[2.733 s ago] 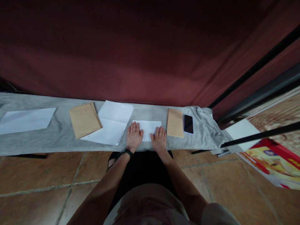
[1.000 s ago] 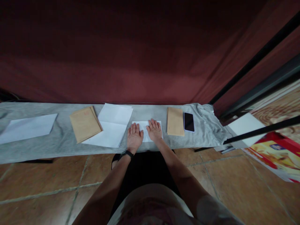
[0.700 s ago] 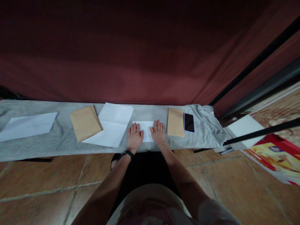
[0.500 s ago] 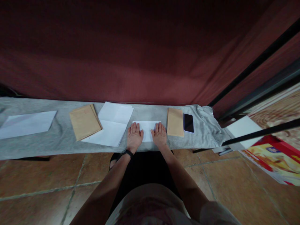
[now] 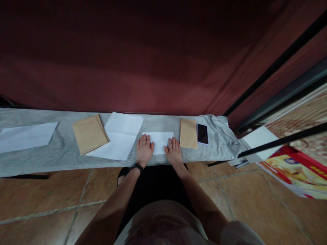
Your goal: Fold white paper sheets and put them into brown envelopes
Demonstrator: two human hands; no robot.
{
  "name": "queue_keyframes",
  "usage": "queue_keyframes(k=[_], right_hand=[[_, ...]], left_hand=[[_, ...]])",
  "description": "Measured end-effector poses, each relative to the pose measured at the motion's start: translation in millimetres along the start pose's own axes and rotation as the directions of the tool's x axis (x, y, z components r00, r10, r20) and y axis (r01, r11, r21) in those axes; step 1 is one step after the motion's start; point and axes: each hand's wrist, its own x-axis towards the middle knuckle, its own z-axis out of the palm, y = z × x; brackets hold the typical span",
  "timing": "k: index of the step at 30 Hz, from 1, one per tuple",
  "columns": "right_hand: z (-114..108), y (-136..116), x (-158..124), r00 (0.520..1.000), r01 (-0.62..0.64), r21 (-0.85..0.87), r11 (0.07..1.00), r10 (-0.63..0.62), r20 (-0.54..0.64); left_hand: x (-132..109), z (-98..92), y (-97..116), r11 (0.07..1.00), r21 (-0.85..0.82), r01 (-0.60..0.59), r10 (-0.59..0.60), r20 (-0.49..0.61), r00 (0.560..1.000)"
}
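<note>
A small white sheet of paper (image 5: 159, 143), seemingly folded, lies flat in front of me on the grey cloth. My left hand (image 5: 144, 149) rests flat on its left edge, fingers stretched out and thumb toward the middle. On the right edge lies my right hand (image 5: 173, 150), also flat with its fingers extended. Just right of that hand is a stack of brown envelopes (image 5: 188, 133). To the left of my left hand, larger white sheets (image 5: 122, 132) with a crease across them lie partly under another stack of brown envelopes (image 5: 90, 134).
A phone (image 5: 202, 133) lies right of the brown stack. More white paper (image 5: 28, 136) is at the far left of the narrow cloth-covered table (image 5: 66, 164). A dark red wall (image 5: 153, 92) rises behind it. Black bars (image 5: 281, 144) and a red-yellow box (image 5: 296, 170) stand at right.
My right hand has slid slightly down the paper, its fingertips now lower on the right edge. The left hand stays flat in place. The whole view has shifted a little.
</note>
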Motion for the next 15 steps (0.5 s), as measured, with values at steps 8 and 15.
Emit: queue_keyframes(k=[8,15], right_hand=[[-5.1,-3.1,2.2,0.999,-0.037,-0.007,0.999,0.037,0.025],[-6.6,-3.9,3.5,0.999,-0.042,0.013,0.999,0.042,0.009]], left_hand=[[-2.0,1.8,-1.9,1.000,0.006,-0.025,0.025,-0.016,1.000],[-1.4,0.1,-4.6,1.000,-0.006,-0.029,0.029,-0.011,1.000]])
